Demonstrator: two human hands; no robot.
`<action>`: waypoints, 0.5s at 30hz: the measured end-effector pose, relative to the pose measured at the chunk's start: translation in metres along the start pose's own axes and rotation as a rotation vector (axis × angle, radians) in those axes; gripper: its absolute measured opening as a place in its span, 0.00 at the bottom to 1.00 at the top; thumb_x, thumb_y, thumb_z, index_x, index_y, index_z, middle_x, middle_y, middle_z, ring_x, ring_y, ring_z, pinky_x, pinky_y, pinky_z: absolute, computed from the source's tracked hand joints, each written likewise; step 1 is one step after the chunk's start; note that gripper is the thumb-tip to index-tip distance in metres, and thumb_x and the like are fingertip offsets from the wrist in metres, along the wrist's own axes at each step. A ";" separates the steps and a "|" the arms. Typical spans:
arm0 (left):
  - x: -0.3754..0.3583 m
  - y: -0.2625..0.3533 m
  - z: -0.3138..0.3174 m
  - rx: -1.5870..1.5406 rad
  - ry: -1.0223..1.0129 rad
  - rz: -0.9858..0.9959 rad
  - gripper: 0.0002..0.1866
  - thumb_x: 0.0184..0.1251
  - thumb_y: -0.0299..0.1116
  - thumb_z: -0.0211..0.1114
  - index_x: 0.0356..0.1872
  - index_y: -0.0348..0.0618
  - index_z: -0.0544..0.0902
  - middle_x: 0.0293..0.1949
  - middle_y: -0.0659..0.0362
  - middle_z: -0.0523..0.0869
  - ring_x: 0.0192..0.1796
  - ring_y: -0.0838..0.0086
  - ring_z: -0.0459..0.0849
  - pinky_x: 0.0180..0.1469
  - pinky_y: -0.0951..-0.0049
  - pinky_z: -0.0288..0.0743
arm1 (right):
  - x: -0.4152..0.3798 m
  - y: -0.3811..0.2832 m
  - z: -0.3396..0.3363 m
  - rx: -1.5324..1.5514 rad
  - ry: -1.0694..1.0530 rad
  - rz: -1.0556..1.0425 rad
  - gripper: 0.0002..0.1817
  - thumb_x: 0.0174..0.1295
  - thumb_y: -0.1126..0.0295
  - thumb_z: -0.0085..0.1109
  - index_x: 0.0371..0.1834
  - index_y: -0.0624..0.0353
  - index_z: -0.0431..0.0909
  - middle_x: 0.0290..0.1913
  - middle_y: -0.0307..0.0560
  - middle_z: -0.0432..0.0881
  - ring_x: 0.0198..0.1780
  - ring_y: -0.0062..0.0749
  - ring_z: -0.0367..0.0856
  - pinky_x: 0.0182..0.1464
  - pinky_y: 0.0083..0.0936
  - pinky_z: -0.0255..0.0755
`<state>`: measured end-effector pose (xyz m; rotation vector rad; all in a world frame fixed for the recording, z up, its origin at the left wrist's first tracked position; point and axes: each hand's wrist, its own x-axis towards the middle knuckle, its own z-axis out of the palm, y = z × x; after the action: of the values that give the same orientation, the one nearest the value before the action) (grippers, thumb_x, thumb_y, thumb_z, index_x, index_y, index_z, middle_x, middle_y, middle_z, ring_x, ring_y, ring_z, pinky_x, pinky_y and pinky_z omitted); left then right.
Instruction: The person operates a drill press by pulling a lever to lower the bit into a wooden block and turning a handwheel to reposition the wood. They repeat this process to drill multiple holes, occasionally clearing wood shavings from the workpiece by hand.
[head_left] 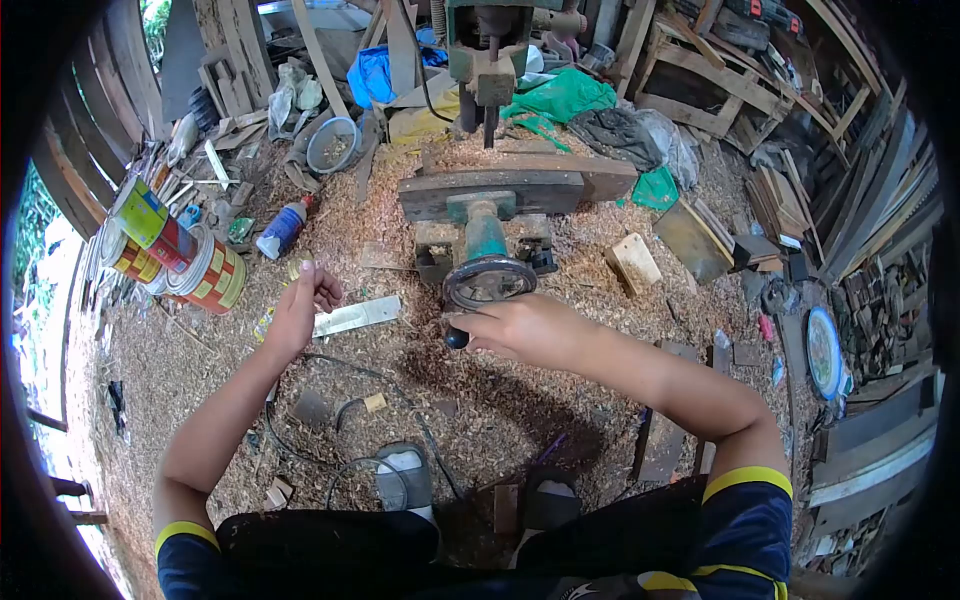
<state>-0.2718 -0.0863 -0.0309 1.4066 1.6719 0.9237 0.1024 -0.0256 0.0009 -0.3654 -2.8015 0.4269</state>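
Observation:
My right hand [515, 325] is closed at the near rim of a round metal handwheel [490, 283], around its crank handle, whose dark knob [456, 339] shows below the fingers. Behind the wheel, a green screw housing [484, 232] leads to a clamp with a dark wooden plank [540, 192] against it. Above the plank hangs the drill head [492, 80] of a green machine, its bit pointing down. My left hand [298, 308] is raised at the left, fingers loosely bent and apart, with nothing visible in it. Beside it lies a pale flat strip [357, 316] on the shavings.
Wood shavings cover the floor [200, 400]. Stacked paint cans [215, 270] and a blue bottle [283, 230] stand left. A wooden block [634, 264] lies right of the clamp. A black cable [400, 395] curls near my feet. Boards [880, 230] are piled along the right.

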 end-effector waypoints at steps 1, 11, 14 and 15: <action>0.000 0.000 -0.002 -0.029 0.018 0.022 0.45 0.87 0.65 0.26 0.35 0.36 0.83 0.30 0.57 0.83 0.34 0.73 0.79 0.44 0.71 0.74 | -0.001 0.000 -0.003 0.025 -0.006 0.016 0.14 0.69 0.68 0.63 0.55 0.59 0.76 0.38 0.51 0.86 0.41 0.50 0.90 0.39 0.45 0.85; -0.008 0.007 -0.005 -0.007 0.024 0.078 0.45 0.87 0.64 0.24 0.34 0.37 0.82 0.29 0.59 0.81 0.34 0.74 0.77 0.43 0.71 0.72 | 0.009 0.013 0.010 0.102 0.059 -0.057 0.10 0.70 0.66 0.64 0.40 0.60 0.77 0.35 0.52 0.86 0.39 0.52 0.90 0.42 0.46 0.84; -0.009 0.020 0.007 0.012 0.012 0.078 0.45 0.87 0.64 0.24 0.34 0.37 0.82 0.29 0.59 0.81 0.34 0.75 0.77 0.43 0.71 0.72 | 0.017 0.008 0.016 0.121 0.022 -0.003 0.10 0.69 0.66 0.65 0.39 0.60 0.77 0.34 0.53 0.86 0.39 0.52 0.89 0.41 0.46 0.84; -0.009 0.024 0.010 0.042 -0.029 0.087 0.45 0.86 0.64 0.22 0.35 0.38 0.82 0.30 0.60 0.82 0.35 0.74 0.77 0.44 0.71 0.71 | 0.018 0.010 0.016 0.138 0.021 -0.022 0.10 0.69 0.66 0.66 0.38 0.60 0.77 0.34 0.53 0.86 0.39 0.52 0.89 0.41 0.46 0.84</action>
<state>-0.2509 -0.0910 -0.0137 1.5245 1.6286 0.9167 0.0824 -0.0150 -0.0129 -0.3059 -2.7343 0.6041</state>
